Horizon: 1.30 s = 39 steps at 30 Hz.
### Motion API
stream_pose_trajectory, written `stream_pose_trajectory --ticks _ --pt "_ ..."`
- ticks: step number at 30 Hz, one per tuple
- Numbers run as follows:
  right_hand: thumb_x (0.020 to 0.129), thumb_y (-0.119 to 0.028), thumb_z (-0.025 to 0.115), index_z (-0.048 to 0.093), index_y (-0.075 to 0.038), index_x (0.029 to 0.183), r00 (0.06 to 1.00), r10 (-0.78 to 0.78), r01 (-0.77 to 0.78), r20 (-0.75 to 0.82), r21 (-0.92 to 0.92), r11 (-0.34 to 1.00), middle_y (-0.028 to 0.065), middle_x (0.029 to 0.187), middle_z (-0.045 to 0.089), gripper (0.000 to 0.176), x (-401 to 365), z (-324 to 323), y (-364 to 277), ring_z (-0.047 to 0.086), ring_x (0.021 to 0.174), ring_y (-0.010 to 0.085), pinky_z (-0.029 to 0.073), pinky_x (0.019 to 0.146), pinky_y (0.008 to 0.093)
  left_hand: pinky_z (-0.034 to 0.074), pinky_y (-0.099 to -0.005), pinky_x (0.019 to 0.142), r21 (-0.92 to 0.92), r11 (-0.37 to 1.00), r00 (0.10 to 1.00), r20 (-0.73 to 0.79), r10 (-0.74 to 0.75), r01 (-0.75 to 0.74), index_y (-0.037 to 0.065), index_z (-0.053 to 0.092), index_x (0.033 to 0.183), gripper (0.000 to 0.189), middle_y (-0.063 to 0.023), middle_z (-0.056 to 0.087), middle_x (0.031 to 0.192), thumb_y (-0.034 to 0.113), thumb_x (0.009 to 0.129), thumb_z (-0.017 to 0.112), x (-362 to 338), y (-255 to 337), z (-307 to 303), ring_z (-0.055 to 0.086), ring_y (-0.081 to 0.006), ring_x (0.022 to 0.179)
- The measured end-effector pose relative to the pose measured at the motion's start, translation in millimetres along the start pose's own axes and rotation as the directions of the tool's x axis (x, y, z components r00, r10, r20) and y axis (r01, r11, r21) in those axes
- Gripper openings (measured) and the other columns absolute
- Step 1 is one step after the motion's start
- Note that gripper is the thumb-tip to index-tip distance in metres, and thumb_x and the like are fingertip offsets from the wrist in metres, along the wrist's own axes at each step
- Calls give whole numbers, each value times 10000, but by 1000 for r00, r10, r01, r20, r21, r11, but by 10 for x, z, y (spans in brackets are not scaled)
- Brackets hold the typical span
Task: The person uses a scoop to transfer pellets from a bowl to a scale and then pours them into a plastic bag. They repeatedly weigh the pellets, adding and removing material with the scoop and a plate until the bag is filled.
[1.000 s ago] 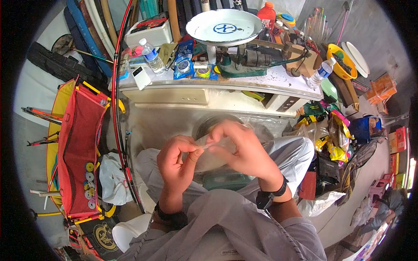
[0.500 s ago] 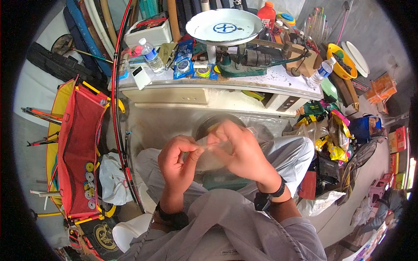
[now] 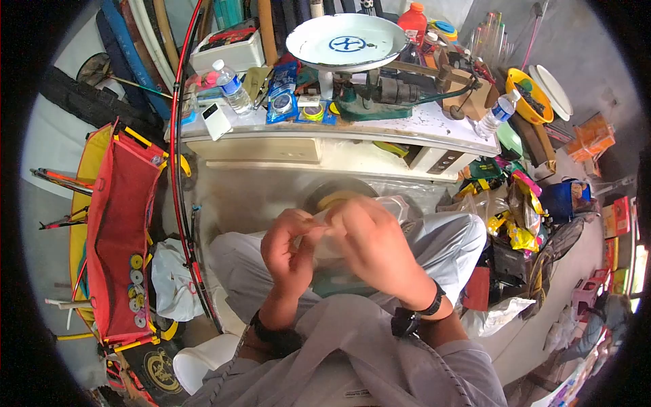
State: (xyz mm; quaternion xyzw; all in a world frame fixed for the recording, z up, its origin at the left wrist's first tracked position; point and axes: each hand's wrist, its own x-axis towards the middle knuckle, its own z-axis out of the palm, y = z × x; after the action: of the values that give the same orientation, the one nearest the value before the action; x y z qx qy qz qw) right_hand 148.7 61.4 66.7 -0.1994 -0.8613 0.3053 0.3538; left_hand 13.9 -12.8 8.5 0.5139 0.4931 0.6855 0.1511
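My left hand [image 3: 290,247] and my right hand [image 3: 369,241] meet in front of my lap. The fingers of my left hand are pinched on a thin, see-through plastic bag [image 3: 328,249] that hangs between the hands. Close against it, my right hand is curled with its fingertips together at the bag's upper edge; motion blurs them. Beyond my knuckles a round basin [image 3: 319,195] shows in part, and my hands cover the rest. Under the hands a greenish surface [image 3: 339,283] lies between my legs.
Ahead stands a white table [image 3: 434,132] with a balance scale [image 3: 380,98], its enamel pan [image 3: 349,42], and water bottles [image 3: 232,88]. A red mesh bag on a frame [image 3: 122,237] and a fishing rod [image 3: 178,136] are at left. Packets [image 3: 519,217] crowd the floor at right.
My right hand has turned and drawn in toward the left, its fingers now more curled. My left hand has shifted slightly right. The plastic bag between them shows less.
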Motion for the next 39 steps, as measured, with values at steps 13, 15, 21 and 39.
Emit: stream_pose_trajectory --ticks 13,15,21,39 --pt "737 -69 666 627 -26 861 990 2 -43 139 295 954 111 993 607 138 -215 -446 629 575 929 282 458 785 367 394 -238 684 -160 965 977 -6 -211 207 1 550 789 134 -70 560 779 66 776 667 148 375 -253 500 -126 731" --pt "739 -71 661 615 -32 854 994 -44 25 102 183 983 99 914 612 130 -183 -461 611 584 874 273 463 749 355 385 -235 659 -125 980 985 -48 -164 157 11 541 774 144 -68 558 764 75 774 670 146 376 -278 502 -129 721" --pt "748 -53 655 576 -42 818 983 -170 168 73 33 985 89 857 601 107 -182 -487 500 590 799 252 466 706 340 371 -238 647 -175 978 974 -171 -147 116 29 508 760 174 -69 545 734 92 769 670 208 328 -345 497 -134 703" --pt "701 -83 741 578 -21 1063 982 185 -151 45 778 610 70 1041 603 402 -272 57 477 540 908 137 424 799 278 384 -260 662 -181 979 972 -199 -125 89 31 506 765 183 -52 523 726 106 765 673 214 420 -358 496 -152 688"
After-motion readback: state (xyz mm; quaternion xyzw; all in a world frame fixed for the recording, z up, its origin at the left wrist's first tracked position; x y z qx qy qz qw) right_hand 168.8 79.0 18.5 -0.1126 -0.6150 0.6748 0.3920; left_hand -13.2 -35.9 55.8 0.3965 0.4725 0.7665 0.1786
